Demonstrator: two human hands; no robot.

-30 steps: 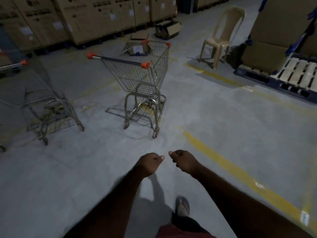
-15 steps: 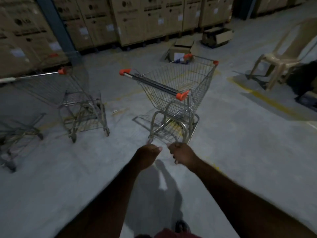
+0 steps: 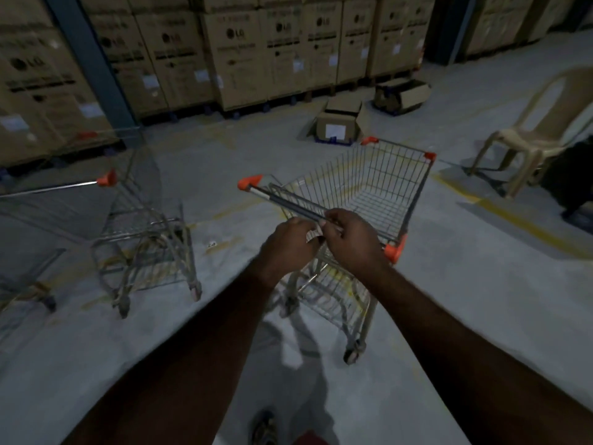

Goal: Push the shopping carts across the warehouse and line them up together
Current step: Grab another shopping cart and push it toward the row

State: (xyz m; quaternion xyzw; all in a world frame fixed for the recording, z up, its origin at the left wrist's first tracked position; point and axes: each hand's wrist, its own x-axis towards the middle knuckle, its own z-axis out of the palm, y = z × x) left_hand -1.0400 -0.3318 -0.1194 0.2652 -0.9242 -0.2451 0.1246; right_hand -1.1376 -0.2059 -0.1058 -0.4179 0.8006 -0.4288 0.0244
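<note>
A wire shopping cart [image 3: 378, 187] with orange corner caps stands right in front of me, angled to the right. Its dark handle bar [image 3: 288, 202] runs from upper left to lower right. My right hand [image 3: 351, 240] is curled over the middle of that bar. My left hand [image 3: 287, 244] is a closed fist just on the near side of the bar, touching my right hand. A second cart [image 3: 144, 226] stands to the left, its handle cap [image 3: 107, 178] orange. Part of a third cart [image 3: 29, 284] shows at the far left edge.
Stacked cardboard cartons [image 3: 231, 56] on pallets line the back wall behind a blue steel column [image 3: 93, 62]. Two opened boxes [image 3: 338, 123] lie on the floor beyond the cart. A beige plastic chair [image 3: 542, 133] stands at the right, near yellow floor lines [image 3: 513, 216].
I have walked up to the front cart, which now fills the middle of the view. Both hands rose from fists held low to the handle bar, the right one closing over it.
</note>
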